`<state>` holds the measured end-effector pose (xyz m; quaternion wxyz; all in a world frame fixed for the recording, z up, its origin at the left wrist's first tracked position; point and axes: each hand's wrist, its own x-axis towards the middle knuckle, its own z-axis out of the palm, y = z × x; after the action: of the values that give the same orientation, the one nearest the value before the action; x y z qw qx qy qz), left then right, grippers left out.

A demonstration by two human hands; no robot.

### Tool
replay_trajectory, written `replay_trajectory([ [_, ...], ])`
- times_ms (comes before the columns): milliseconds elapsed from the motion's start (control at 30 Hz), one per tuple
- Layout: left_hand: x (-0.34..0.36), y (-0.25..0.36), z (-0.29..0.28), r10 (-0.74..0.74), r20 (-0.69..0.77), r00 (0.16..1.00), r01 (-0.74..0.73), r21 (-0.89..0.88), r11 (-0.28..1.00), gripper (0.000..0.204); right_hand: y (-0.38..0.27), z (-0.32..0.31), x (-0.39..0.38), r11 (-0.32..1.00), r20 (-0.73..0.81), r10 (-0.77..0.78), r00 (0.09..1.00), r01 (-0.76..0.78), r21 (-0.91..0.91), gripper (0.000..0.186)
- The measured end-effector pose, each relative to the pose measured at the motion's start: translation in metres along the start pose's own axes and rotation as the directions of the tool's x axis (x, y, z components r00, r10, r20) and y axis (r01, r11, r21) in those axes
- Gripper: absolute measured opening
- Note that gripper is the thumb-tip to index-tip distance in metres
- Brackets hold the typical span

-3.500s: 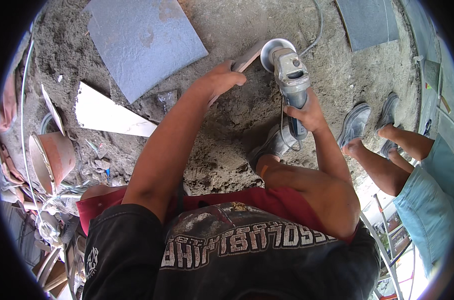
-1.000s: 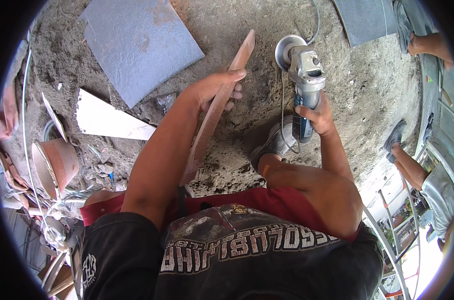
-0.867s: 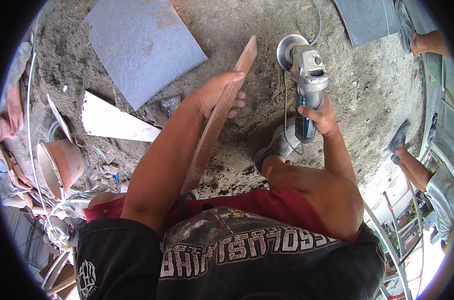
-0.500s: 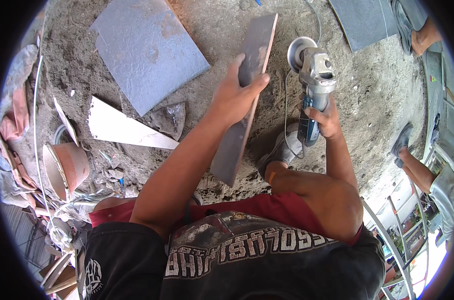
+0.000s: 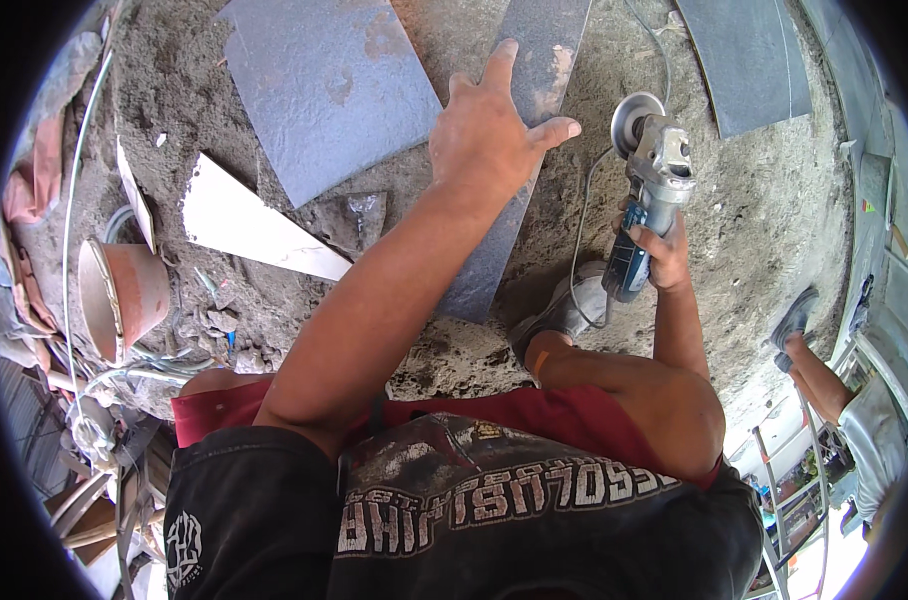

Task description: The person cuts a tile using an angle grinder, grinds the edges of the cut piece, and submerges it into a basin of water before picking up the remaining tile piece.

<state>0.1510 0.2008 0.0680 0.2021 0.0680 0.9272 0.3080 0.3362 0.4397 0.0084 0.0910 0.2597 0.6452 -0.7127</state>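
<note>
Right of the big grey tile (image 5: 324, 95), my left hand (image 5: 486, 135) spreads open on the grey tile strip (image 5: 489, 250), just lowered from edge-up to flat, seemingly on the ground (image 5: 554, 205), so it's clear of the disc (image 5: 626, 118). My right hand (image 5: 666, 255) grips the angle grinder (image 5: 664, 180).

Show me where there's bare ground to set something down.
Mainly the ground right of the grinder, below the dark tile at right. Another patch lies left of the big grey tile, above the white shard. Both hold small chips. It's crowded around the bucket, with rubble beside it.
</note>
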Motion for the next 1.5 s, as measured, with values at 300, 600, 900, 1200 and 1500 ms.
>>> replay_trajectory([
  [300, 0.010, -0.045, 0.038, 0.004, 0.396, 0.918, 0.189, -0.447, 0.874, 0.099, -0.007, -0.002, 0.009, 0.996, -0.002, -0.046, 0.999, 0.045, -0.071, 0.067],
  [600, 0.013, -0.092, 0.058, 0.076, 0.653, 0.753, 0.449, -0.596, 0.666, 0.079, -0.021, 0.003, 0.031, 0.939, 0.089, -0.008, 0.996, 0.038, -0.341, 0.072],
  [900, 0.018, -0.107, 0.064, 0.113, 0.617, 0.779, 0.331, -0.557, 0.762, 0.075, -0.042, 0.008, 0.044, 0.870, 0.087, 0.078, 0.993, -0.026, -0.492, 0.078],
  [1200, 0.021, -0.116, 0.070, 0.109, 0.621, 0.776, 0.311, -0.528, 0.790, 0.087, -0.045, 0.010, 0.048, 0.846, 0.094, 0.075, 0.993, -0.013, -0.532, 0.079],
  [1500, 0.018, -0.104, 0.057, 0.068, 0.633, 0.771, 0.340, -0.500, 0.797, 0.084, -0.051, 0.002, 0.056, 0.861, 0.053, 0.112, 0.992, -0.070, -0.503, 0.082],
])
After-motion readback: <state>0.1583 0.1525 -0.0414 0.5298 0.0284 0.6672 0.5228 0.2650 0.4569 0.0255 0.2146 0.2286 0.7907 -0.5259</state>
